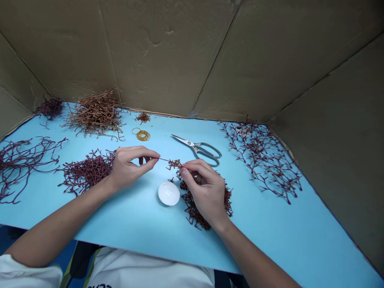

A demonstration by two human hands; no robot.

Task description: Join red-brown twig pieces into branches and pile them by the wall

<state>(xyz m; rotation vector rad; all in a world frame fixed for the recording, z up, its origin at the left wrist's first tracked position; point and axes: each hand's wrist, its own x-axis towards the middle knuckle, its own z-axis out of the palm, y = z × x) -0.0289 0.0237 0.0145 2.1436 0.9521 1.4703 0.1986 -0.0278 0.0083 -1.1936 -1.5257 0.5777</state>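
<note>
My left hand (132, 165) pinches the thin end of a reddish-brown twig between thumb and forefinger. Facing it, my right hand (205, 186) pinches a small brown branched twig piece (175, 164), and the two appear to meet in the gap between my hands. Just below sits a small white bowl (169, 194) with something clear or shiny inside. Under and around my right hand lies a heap of short brown forked pieces (196, 212), partly hidden by it. A pile of dark red twigs (90, 170) lies beside my left wrist.
Grey-handled scissors (198, 149) lie open beyond my hands, with yellow rubber bands (143, 135) to their left. Brown twigs (96, 114) are heaped at the back left, long dark stems (24, 164) at far left. Joined branches (264, 156) spread at right. Cardboard walls (168, 56) enclose the table.
</note>
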